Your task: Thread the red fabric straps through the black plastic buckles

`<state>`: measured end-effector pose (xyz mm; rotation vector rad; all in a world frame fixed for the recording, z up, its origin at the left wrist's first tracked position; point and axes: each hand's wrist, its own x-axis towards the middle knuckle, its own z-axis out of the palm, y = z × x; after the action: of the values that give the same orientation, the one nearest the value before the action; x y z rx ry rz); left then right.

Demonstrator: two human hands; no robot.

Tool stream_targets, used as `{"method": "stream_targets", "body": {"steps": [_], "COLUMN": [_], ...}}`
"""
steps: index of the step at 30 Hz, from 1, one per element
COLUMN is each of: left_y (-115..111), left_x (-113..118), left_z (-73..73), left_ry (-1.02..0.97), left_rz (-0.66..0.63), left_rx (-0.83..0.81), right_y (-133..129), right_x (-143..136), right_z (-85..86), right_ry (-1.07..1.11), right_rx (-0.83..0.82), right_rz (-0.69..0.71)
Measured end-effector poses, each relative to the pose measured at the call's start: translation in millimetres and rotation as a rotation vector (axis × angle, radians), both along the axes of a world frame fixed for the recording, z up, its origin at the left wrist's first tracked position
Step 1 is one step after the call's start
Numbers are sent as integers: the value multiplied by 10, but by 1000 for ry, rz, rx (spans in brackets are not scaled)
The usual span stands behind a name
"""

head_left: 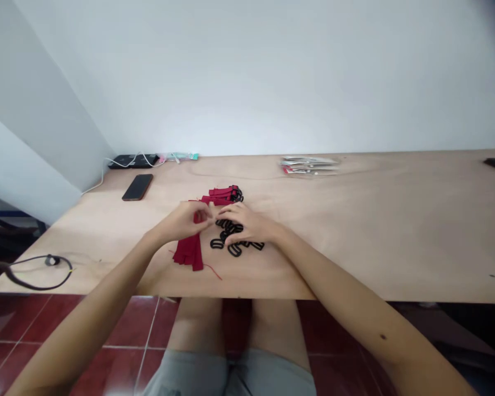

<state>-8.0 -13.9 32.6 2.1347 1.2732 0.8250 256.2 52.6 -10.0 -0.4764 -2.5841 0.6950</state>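
Observation:
My left hand (188,221) is above the flat red fabric strips (188,251), its fingers curled close together; whether anything is between them is too small to tell. My right hand (247,223) hovers over a pile of black slotted buckles (234,249), fingers spread and bent, with the fingertips near those of the left. Part of the pile is hidden under that hand. Just behind both hands lies a bundle of red straps (223,194) with black buckles at its right end. A loose red thread trails from the strips toward the table's front edge.
On the wooden table (375,231), a phone (137,187) and black boxes with a white cable (134,161) stand back left. Flat packets (309,165) lie near the wall. A black cable loop (41,287) rests at the left front.

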Motion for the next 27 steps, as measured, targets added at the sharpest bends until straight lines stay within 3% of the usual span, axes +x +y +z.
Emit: {"method": "stream_targets", "body": {"steps": [4,7,10,12,16,22,27], "left_y": [-50,-60,44,180,516,789,768], "left_x": [153,216,254,272,296,315,333], "left_z": [25,-4,8,14,-92,-392,-475], "left_ry": [149,124,120,86,56,224,134], "left_rz": [-327,-384,-406,-362,-64,-52,-43], "left_rx": [-247,-280,-224,-124,208,400,375], "right_y": [247,399,439,435,463,546,534], "right_x": [228,387,402,351,268,255,180], "right_z": [22,-35,-106,-144,-206,-286,-294], "right_ry": [98,69,142,263,346,329,391], "right_rx": [-257,-371,-335,-281,-156,-17,-177], "right_rz": [-165,-220,-307,-399,-401,-294,-325]}}
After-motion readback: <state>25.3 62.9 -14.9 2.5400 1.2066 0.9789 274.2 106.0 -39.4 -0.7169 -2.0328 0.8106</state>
